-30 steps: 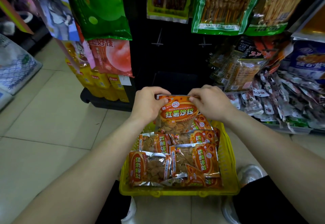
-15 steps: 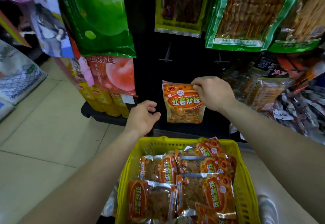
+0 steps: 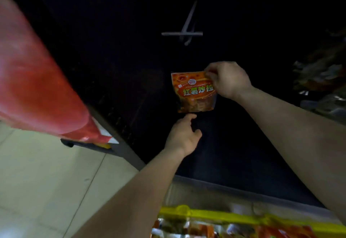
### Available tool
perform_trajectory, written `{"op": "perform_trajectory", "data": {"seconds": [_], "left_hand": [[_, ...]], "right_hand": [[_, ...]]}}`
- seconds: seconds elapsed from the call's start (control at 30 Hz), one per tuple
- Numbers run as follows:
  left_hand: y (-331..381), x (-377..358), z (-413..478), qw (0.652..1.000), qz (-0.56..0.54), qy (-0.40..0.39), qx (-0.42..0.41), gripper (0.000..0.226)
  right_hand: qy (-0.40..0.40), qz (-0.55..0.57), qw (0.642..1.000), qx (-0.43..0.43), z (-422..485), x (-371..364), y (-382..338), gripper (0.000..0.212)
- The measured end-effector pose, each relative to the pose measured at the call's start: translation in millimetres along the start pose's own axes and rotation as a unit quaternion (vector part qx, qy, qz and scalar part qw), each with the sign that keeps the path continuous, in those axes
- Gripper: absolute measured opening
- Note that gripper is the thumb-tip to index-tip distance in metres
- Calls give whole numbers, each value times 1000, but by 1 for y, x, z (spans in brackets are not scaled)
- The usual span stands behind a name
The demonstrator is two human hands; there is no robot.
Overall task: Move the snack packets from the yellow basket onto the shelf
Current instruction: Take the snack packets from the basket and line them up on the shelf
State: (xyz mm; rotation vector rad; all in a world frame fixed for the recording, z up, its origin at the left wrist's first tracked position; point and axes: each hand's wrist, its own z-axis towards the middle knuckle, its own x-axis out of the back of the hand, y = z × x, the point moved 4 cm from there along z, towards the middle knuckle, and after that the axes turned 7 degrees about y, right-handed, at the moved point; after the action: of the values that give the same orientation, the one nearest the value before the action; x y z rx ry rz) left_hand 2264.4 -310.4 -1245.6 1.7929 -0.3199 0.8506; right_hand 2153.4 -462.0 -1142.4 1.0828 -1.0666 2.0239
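My right hand (image 3: 227, 79) pinches the top right corner of an orange snack packet (image 3: 192, 92) and holds it upright against the dark back panel of the shelf (image 3: 131, 60). Just under the packet's lower edge is my left hand (image 3: 184, 135), fingers loosely curled, empty, one fingertip close to the packet. The yellow basket (image 3: 215, 215) shows only its far rim at the bottom edge, with several orange packets (image 3: 206, 228) inside, blurred.
A metal peg hook (image 3: 184, 33) sticks out of the panel above the held packet. A large red packet (image 3: 37, 88) hangs close at the left. Dim packets (image 3: 322, 80) fill the right side. Pale tiled floor (image 3: 46, 181) lies at lower left.
I have leaned in close to the shelf. My right hand carried the packet deeper against the back panel, and my left hand rose to just below it. The basket slid to the bottom edge.
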Motion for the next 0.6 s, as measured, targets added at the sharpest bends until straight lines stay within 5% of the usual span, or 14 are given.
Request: {"op": "perform_trajectory", "data": {"seconds": [0.27, 0.47, 0.6], "left_hand": [[4, -24, 45, 1000, -20, -7, 20, 78], [5, -30, 50, 998, -37, 40, 5, 80], [4, -43, 54, 1000, 18, 2, 3, 81]], "right_hand": [[1, -15, 1000, -9, 27, -26, 9, 21], [49, 54, 997, -4, 39, -10, 15, 20], [32, 20, 999, -28, 38, -19, 25, 28]]}}
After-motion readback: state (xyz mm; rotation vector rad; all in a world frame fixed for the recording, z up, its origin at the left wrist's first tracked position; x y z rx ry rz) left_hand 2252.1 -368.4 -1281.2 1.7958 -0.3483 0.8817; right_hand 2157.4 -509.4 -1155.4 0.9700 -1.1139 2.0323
